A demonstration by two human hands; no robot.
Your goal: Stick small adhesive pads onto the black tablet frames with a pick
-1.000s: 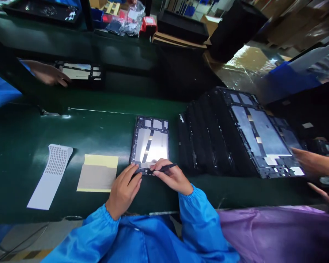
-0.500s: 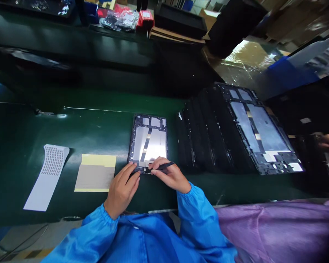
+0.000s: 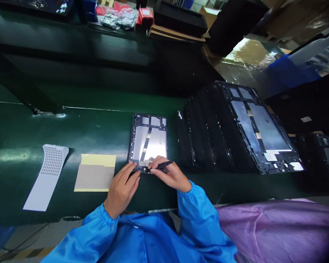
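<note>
A tablet frame (image 3: pixel 160 140) with a silvery back and a dark ribbon cable (image 3: pixel 146 146) lies on the green table in front of me. My left hand (image 3: pixel 122 188) rests its outstretched fingertips on the lower left edge of this frame. Black tweezers (image 3: pixel 165 165) are pinched in my right hand (image 3: pixel 171 175), their tip down at the frame's bottom edge. My right fingers partly hide that spot. Left of the frame lie a yellow-backed sheet of grey strips (image 3: pixel 94 177) and a curled white sheet of small dark labels (image 3: pixel 45 182).
On the right, several tablet frames (image 3: pixel 265 124) lean in an overlapping row. A person's purple sleeve or garment (image 3: pixel 276 226) is at the lower right. Clear plastic bags (image 3: pixel 120 19) and a black tray (image 3: pixel 181 20) sit at the back.
The co-worker's hand at the far right edge has gone out of view. My hands and the tablet frame have stayed almost still.
</note>
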